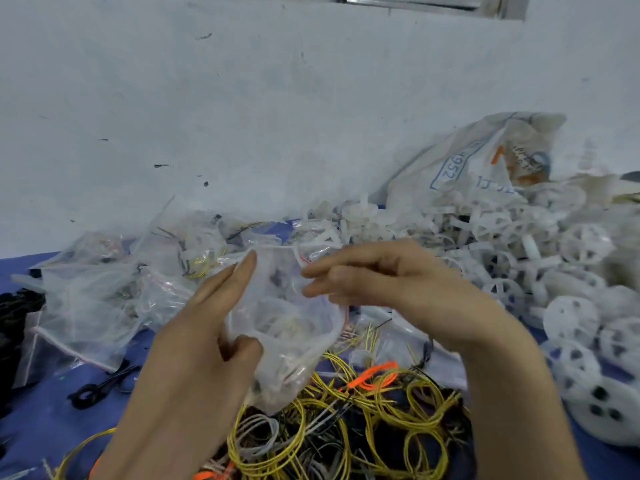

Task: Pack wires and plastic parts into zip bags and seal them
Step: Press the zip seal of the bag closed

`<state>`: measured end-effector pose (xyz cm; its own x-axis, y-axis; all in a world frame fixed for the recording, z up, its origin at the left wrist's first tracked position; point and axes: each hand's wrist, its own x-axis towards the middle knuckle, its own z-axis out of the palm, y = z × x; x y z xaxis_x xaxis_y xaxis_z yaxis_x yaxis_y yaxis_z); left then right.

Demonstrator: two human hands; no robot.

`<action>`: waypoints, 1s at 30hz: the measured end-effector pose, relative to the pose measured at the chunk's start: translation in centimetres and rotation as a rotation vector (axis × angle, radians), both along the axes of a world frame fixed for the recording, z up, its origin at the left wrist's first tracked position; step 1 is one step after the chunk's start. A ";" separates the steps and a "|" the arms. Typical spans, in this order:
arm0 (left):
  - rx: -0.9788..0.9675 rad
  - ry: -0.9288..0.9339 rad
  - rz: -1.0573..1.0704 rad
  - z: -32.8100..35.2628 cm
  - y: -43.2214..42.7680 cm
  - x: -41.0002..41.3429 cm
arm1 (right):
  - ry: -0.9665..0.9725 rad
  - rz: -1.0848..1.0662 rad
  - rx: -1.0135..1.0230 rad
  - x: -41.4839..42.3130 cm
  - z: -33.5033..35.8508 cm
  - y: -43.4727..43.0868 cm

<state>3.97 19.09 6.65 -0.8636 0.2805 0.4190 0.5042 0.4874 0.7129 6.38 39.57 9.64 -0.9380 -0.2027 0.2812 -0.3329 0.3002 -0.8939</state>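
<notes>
I hold a clear zip bag (pixel 287 327) up over the blue table, its mouth facing away from me. My left hand (pixel 214 327) holds its left side, thumb pressed on the near face and straight fingers reaching up to the rim. My right hand (pixel 374 275) pinches the right part of the rim. Pale plastic parts and some wire show through the bag. Below it lies a tangle of yellow, black, white and orange wire coils (pixel 346 420). White plastic wheels and rings (pixel 540 268) are heaped at the right.
Several filled zip bags (pixel 100 292) are piled at the left against the white wall. A large printed sack (pixel 485 161) leans behind the plastic heap. Black scissors (pixel 100 386) lie on the blue table cover (pixel 45 420) at the left.
</notes>
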 end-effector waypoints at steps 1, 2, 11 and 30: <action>0.000 -0.022 0.001 -0.2 -0.2 -0.4 | 0.031 -0.132 -0.173 -0.2 -0.4 1.7; -0.001 -0.047 0.005 -0.3 -0.4 -0.8 | 0.040 -0.339 -0.285 -0.9 -1.3 3.7; -0.054 -0.041 0.028 -1.0 -0.7 -1.9 | -0.505 -1.205 0.254 -4.2 -13.4 15.3; -0.036 -0.015 0.002 -0.6 -0.2 -1.0 | -0.371 -1.191 -0.220 -4.6 -14.9 18.2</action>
